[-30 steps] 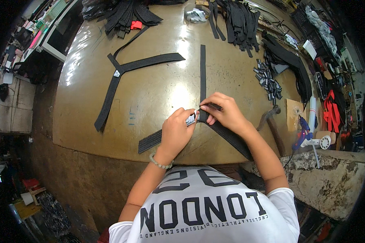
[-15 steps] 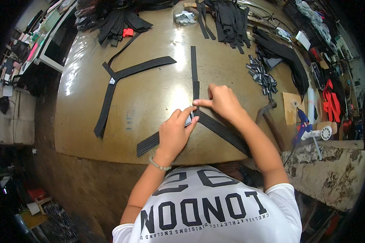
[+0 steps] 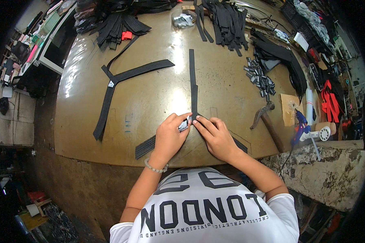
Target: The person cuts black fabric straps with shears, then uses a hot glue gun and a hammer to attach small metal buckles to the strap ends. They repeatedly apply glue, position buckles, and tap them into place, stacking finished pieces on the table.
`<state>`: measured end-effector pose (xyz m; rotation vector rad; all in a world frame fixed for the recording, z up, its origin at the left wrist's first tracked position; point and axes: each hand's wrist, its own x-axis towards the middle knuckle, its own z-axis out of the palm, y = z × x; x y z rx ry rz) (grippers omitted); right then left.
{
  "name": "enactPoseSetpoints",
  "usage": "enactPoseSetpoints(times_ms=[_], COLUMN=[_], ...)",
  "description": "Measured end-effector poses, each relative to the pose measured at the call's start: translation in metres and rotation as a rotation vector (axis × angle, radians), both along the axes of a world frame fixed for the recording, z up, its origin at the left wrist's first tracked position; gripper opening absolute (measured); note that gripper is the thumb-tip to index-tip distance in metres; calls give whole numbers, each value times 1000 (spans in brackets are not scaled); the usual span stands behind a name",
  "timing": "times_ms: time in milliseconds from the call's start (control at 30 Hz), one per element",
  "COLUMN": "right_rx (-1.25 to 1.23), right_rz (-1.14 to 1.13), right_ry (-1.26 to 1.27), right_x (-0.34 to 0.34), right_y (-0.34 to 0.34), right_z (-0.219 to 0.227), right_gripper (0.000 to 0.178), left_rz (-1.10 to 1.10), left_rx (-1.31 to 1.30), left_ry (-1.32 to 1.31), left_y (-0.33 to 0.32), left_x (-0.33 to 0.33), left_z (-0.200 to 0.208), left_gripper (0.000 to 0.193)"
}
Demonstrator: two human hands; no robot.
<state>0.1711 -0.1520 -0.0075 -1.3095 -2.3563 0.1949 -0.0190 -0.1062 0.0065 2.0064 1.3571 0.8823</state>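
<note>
A Y-shaped piece of black webbing strap (image 3: 193, 93) lies in front of me, one arm running away from me and two spreading toward the table's near edge. At its joint, my left hand (image 3: 170, 133) pinches small grey-and-white tags (image 3: 184, 124), partly covered by the fingers. My right hand (image 3: 217, 139) has its fingertips pressed together on the strap right beside the joint and covers much of the right arm. The joint itself is mostly hidden by fingertips. To the left lies a second Y-shaped strap (image 3: 105, 103) with a small white tag at its joint.
A hammer (image 3: 271, 123) lies at the right, near a blue glue gun (image 3: 301, 121) and a cardboard piece (image 3: 290, 105). Several dark-and-grey tags (image 3: 260, 79) are heaped farther back. Black strap bundles (image 3: 227, 24) and a clear tub (image 3: 183, 19) line the far side of the brown table (image 3: 150, 93).
My right hand has come nearer to me, its fingers now at the joint where its thumb reached before. The left hand stays by the joint with the tags.
</note>
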Motion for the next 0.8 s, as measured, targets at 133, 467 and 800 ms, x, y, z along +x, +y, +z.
enactPoseSetpoints(times_ms=[133, 467, 800], right_rx=[9, 103, -113], right_rz=[-4, -43, -1106], right_ry=[-36, -309, -136], right_x=[-1, -15, 133], right_y=[2, 2, -53], right_z=[2, 19, 26], right_gripper=[59, 53, 44], left_rz=[17, 14, 101], left_rx=[-21, -29, 28], left_ry=[-24, -24, -58], left_y=[0, 1, -17], left_x=[1, -1, -13], left_z=[1, 1, 9], left_gripper=[23, 23, 26])
